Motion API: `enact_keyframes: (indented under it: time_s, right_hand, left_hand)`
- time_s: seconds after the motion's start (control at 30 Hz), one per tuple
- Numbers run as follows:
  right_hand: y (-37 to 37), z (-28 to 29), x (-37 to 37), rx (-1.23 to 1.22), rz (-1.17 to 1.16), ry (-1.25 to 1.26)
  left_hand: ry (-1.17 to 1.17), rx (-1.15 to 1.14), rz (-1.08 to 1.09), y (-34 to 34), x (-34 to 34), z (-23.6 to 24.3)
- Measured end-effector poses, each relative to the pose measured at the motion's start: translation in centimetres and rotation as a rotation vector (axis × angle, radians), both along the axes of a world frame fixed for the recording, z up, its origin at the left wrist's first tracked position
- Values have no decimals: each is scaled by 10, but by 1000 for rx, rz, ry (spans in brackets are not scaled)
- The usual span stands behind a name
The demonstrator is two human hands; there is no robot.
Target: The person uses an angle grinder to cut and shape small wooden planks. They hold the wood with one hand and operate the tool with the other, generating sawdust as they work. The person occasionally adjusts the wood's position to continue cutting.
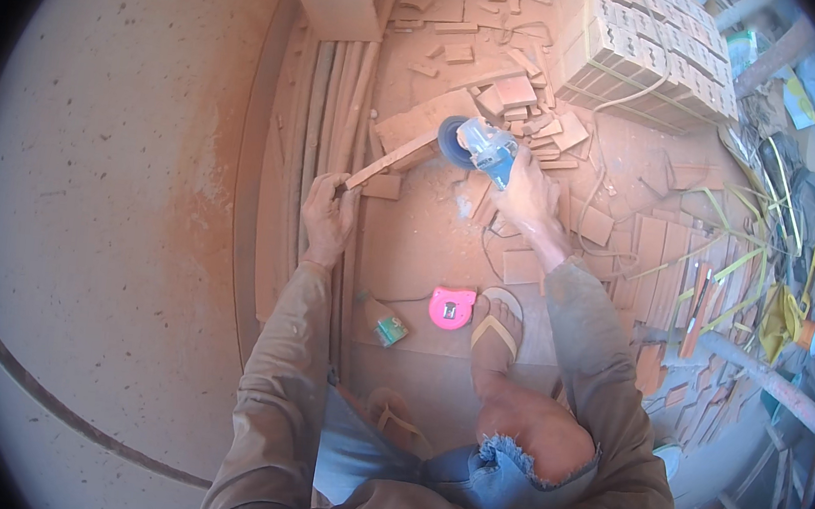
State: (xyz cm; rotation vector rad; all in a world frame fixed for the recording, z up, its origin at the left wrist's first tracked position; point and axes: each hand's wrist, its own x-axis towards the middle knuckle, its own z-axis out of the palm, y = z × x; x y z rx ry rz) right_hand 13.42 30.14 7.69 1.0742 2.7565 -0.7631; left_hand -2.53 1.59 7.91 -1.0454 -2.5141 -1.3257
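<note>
My left hand (330, 216) is closed on the near end of a narrow reddish strip of tile (392, 159), which slants up and to the right. A blue angle grinder (497, 157) is gripped in my right hand (531, 198). Its round dark disc (453, 141) meets the far end of the strip; whether it is cutting in, I cannot tell. Behind the strip lies a larger flat tile (424, 121), and a small tile piece (382, 186) sits close to my left hand. Broken tile offcuts (515, 93) are heaped just beyond the grinder.
By my sandalled foot lie a pink tape measure (451, 308) and a small green packet (390, 330). Strapped hollow blocks (642, 56) stand at the far right. Tiles (662, 264) and yellow straps cover the right side. Long poles (333, 110) run along the wall (120, 178) on the left.
</note>
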Motion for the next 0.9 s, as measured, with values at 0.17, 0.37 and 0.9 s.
enact_keyframes:
  time_s: [0.17,0.37,0.9]
  right_hand:
    - [18,1,0,-6,-56,-103]
    - [7,7,2,-3,-42,-48]
    - [10,-1,4,-12,-65,-73]
  left_hand:
    - [-17,34,-9,2,4,3]
    - [-16,0,1,-1,2,2]
    - [22,16,-37,1,3,3]
